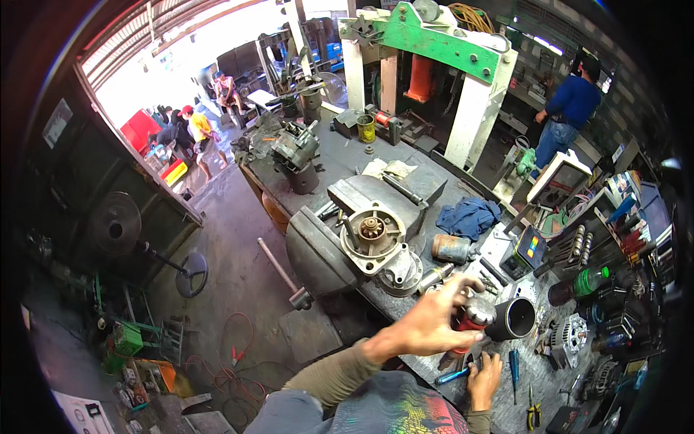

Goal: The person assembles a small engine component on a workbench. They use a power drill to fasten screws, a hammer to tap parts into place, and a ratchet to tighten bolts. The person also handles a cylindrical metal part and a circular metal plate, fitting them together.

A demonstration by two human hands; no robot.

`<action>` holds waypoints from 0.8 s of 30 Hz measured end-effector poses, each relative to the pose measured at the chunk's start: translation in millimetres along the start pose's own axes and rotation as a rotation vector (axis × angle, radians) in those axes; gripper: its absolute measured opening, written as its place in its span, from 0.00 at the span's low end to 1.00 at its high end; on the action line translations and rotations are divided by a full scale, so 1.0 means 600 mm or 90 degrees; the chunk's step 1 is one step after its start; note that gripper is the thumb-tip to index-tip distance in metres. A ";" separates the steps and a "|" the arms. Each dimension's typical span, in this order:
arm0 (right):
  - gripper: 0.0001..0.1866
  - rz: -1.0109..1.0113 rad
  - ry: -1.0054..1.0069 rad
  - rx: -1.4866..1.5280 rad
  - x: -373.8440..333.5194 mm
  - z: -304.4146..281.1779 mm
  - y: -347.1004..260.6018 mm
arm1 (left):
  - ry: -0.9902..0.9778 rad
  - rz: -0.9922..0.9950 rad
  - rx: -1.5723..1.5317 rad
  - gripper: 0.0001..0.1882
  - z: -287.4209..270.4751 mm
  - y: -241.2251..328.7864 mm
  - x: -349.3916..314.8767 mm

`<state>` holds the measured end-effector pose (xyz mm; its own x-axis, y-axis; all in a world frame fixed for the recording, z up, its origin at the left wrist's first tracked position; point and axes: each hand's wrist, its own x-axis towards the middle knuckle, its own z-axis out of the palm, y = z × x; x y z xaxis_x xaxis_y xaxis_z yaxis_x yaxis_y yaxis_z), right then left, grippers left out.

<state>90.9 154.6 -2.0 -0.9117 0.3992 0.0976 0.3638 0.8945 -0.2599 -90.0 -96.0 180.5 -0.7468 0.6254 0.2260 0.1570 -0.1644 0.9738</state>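
Across the bench front reaches my left hand (pixel 426 322), its thumb in front of a red cylinder with a silver domed end (pixel 480 313) and other fingers behind it. The index finger is raised off it. Low beside it, my right hand (pixel 485 379) has its fingers curled at the end of a blue-handled tool (pixel 451 377); the grip itself is partly hidden. Just right of the red cylinder stands a dark open metal tube (pixel 519 318). A blue screwdriver (pixel 514 367) and yellow-handled pliers (pixel 533 415) lie farther right.
A vise (pixel 325 249) bears a metal housing with a gear (pixel 372 230). Behind it are a blue cloth (pixel 468 218) and a rusty cylinder (pixel 451 248). An alternator (pixel 569 333) sits at right. A green press frame (pixel 441 43) rises behind; a person in blue (pixel 575 101) stands beyond.
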 end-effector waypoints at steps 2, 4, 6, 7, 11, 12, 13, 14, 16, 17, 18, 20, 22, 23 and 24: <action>0.21 -0.042 0.041 0.046 0.042 -0.050 -0.044 | 0.116 0.057 0.012 0.43 -0.053 0.109 -0.034; 0.18 -0.169 0.146 0.177 0.103 -0.111 -0.120 | 0.321 0.168 0.027 0.39 -0.103 0.194 -0.051; 0.16 -0.244 0.140 0.353 0.159 -0.170 -0.227 | 0.482 0.254 -0.051 0.34 -0.142 0.252 -0.053; 0.15 -0.325 0.156 0.396 0.181 -0.193 -0.286 | 0.482 0.386 -0.005 0.29 -0.172 0.270 -0.037; 0.19 -0.566 0.210 0.475 0.246 -0.226 -0.499 | 0.570 0.462 0.050 0.19 -0.258 0.311 0.004; 0.20 -0.569 0.187 0.468 0.253 -0.221 -0.534 | 0.620 0.456 0.045 0.25 -0.271 0.309 0.016; 0.21 -0.568 0.183 0.467 0.256 -0.215 -0.558 | 0.579 0.495 0.047 0.26 -0.281 0.303 0.023; 0.22 -0.553 0.162 0.451 0.258 -0.207 -0.574 | 0.593 0.481 0.044 0.26 -0.288 0.296 0.030; 0.18 -0.542 0.147 0.477 0.258 -0.188 -0.589 | 0.564 0.488 0.014 0.26 -0.296 0.276 0.042; 0.17 -0.535 0.137 0.481 0.257 -0.179 -0.590 | 0.558 0.494 0.014 0.26 -0.297 0.266 0.047; 0.16 -0.518 0.126 0.491 0.257 -0.173 -0.588 | 0.551 0.487 0.010 0.26 -0.298 0.256 0.051; 0.13 -0.515 0.118 0.520 0.257 -0.164 -0.584 | 0.540 0.478 0.014 0.25 -0.296 0.239 0.059; 0.13 -0.516 0.127 0.512 0.258 -0.160 -0.582 | 0.522 0.471 0.019 0.25 -0.290 0.225 0.067; 0.12 -0.520 0.131 0.520 0.259 -0.159 -0.583 | 0.518 0.456 0.014 0.24 -0.286 0.221 0.071; 0.12 -0.518 0.132 0.521 0.259 -0.159 -0.583 | 0.523 0.446 0.014 0.24 -0.282 0.217 0.074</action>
<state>-159.8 -77.3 195.5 -0.7430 -0.1384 0.6548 -0.6125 0.5349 -0.5820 -212.1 -218.9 312.9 -0.6908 -0.3070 0.6546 0.7228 -0.2683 0.6369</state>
